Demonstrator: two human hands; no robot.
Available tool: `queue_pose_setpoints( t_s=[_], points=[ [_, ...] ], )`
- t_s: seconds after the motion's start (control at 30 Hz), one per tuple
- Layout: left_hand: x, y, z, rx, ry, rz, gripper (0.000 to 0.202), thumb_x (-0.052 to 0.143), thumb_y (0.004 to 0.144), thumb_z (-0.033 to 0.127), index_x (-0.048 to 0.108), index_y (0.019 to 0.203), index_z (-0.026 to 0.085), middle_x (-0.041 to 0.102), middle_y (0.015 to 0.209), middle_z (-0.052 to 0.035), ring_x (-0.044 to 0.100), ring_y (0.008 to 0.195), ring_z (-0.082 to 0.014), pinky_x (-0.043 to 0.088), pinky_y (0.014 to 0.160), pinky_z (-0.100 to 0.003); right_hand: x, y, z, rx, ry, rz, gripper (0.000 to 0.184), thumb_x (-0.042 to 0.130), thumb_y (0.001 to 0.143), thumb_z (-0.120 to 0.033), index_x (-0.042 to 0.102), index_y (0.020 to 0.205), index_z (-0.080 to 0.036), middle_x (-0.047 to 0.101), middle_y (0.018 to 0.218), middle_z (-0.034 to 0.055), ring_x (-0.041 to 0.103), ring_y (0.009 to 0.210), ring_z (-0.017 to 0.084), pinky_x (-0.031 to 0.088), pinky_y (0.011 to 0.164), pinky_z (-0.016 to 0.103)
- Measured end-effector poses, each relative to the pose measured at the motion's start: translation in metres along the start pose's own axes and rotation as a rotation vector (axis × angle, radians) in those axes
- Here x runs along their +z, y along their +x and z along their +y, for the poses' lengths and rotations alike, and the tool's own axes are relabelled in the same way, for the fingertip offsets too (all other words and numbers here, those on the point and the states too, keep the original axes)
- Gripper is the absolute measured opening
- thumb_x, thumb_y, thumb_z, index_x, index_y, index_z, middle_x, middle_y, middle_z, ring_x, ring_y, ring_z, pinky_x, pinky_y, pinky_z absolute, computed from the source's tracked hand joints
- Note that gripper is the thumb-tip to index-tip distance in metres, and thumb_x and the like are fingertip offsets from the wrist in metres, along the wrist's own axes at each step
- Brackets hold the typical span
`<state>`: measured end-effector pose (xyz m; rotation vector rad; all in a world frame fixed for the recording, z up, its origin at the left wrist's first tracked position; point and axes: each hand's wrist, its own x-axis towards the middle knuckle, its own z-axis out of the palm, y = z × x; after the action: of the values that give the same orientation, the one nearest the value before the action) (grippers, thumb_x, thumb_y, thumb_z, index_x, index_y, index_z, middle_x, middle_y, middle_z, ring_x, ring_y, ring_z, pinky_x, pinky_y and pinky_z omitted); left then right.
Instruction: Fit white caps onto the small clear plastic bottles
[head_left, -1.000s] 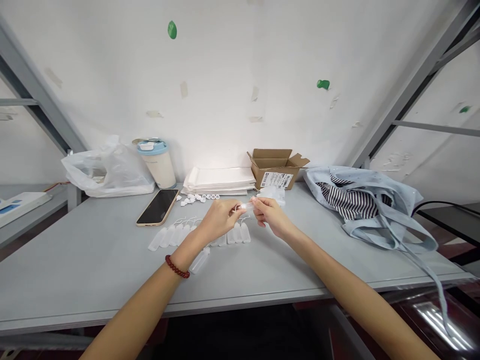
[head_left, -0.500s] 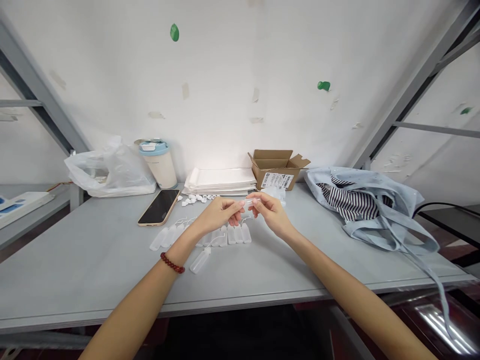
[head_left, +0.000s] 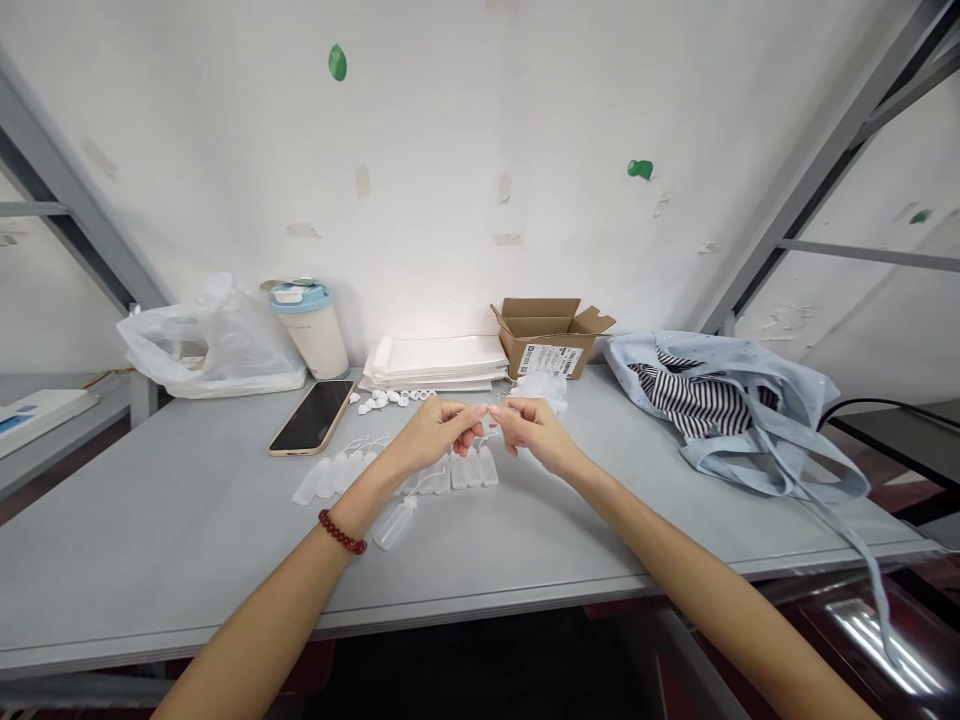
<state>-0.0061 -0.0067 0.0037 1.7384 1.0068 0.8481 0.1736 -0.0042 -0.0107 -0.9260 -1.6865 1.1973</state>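
My left hand and my right hand meet above the table, thumbs and index fingers pinched together. Between them is a small clear plastic bottle, now almost wholly hidden by the fingers; what my left fingertips pinch is too small to make out. Below and left of my hands lie several translucent squeeze bottles in a row, partly behind my left forearm, with thin white tips. One similar bottle lies apart, nearer the front edge. Small white caps are scattered just behind my left hand.
A phone, a lidded cup and a white plastic bag stand to the left. Behind my hands are stacked white envelopes, an open cardboard box and a clear plastic bundle. A light blue cloth bag lies right.
My hands have drawn closer until the fingertips meet, covering the small clear bottle that showed between them before. The view has shifted slightly to the right.
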Motion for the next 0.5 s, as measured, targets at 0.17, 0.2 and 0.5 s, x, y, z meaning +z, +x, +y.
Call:
queue_pose_setpoints(
  t_s=[0.17,0.2,0.5],
  points=[
    [-0.0016,-0.001,0.0035,0.001,0.04,-0.04,0.044,0.054,0.078,0.053,0.061,0.063,0.013,0.057,0.055,-0.0014,0.053,0.049,-0.0105,0.038,0.048,-0.022,-0.0022,0.0004,-0.0001,0.14,0.247,-0.146,0.046,0.06,0.077,-0.049,0.04,0.049,-0.018,0.023,0.038,-0.01,0.019,0.037,0.004,0.033,0.038,0.023],
    [-0.0022,-0.0012,0.0041,0.014,0.049,-0.051,0.043,0.053,0.079,0.052,0.061,0.061,0.013,0.057,0.055,-0.0015,0.052,0.05,-0.0107,0.038,0.048,-0.022,-0.0033,0.0005,-0.0001,0.166,0.267,-0.164,0.047,0.06,0.077,-0.049,0.038,0.047,-0.019,0.022,0.038,-0.01,0.019,0.036,0.004,0.032,0.036,0.023],
    [-0.0054,-0.0015,0.0022,0.103,0.175,-0.128,0.04,0.051,0.081,0.045,0.061,0.055,0.015,0.059,0.053,-0.0021,0.05,0.051,-0.0114,0.036,0.05,-0.022,-0.0085,0.0026,0.0014,0.335,0.294,-0.223,0.039,0.06,0.077,-0.045,0.051,0.054,-0.016,0.02,0.034,-0.0114,0.018,0.031,0.005,0.031,0.03,0.022]
  ],
)
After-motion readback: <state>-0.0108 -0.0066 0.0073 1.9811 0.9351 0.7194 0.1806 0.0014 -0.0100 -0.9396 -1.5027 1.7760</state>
